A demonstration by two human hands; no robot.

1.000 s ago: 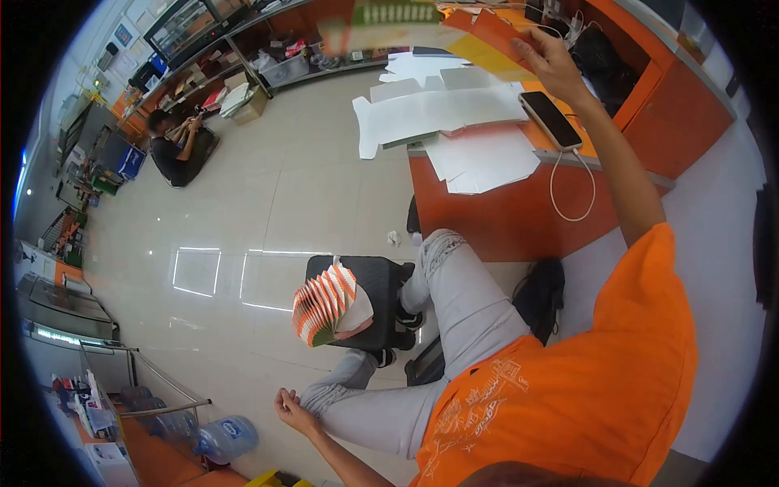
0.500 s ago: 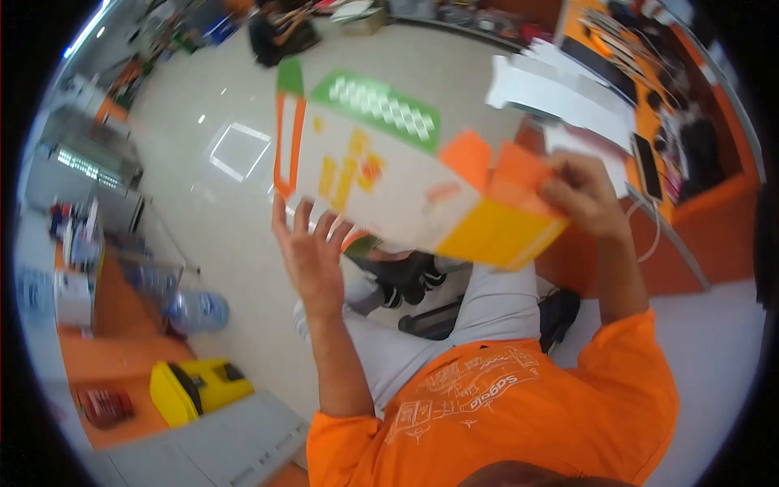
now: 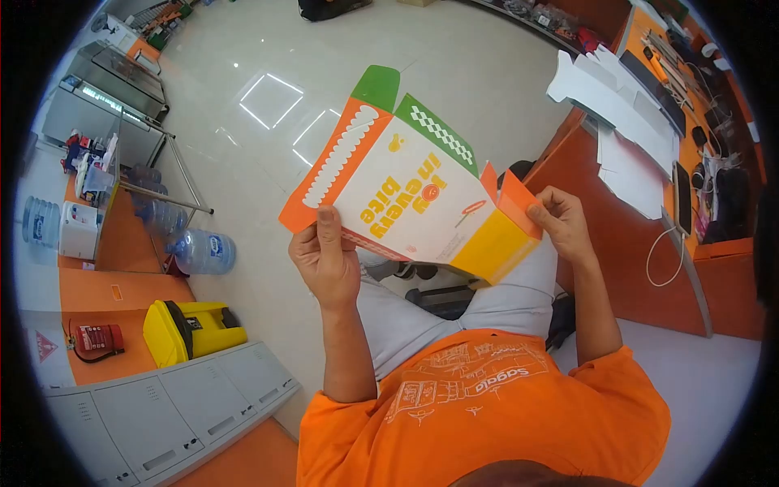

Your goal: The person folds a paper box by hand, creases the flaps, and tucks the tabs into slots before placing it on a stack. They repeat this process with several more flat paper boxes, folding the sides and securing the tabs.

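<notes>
An unfolded cardboard box [image 3: 406,195], white with yellow lettering and green, orange and yellow flaps, is held tilted above the lap. My left hand [image 3: 329,260] pinches its lower left edge, thumb on top by the orange flap with the white scalloped pattern. At the right end, my right hand [image 3: 565,226] grips the orange and yellow flaps between thumb and fingers. Both hands' fingers are partly hidden behind the cardboard. Below the box are the legs in light grey trousers [image 3: 511,300].
At the right stands an orange desk [image 3: 649,49] with white sheets [image 3: 629,105], a phone [image 3: 682,199] and cables. To the left are water bottles [image 3: 203,252], a yellow bin [image 3: 191,331], a fire extinguisher [image 3: 99,339] and grey lockers [image 3: 174,406].
My left hand has closed on the box edge, where it was spread open beneath it. The box has turned, its printed face now clearer and the left orange flap opened outward. The view has shifted.
</notes>
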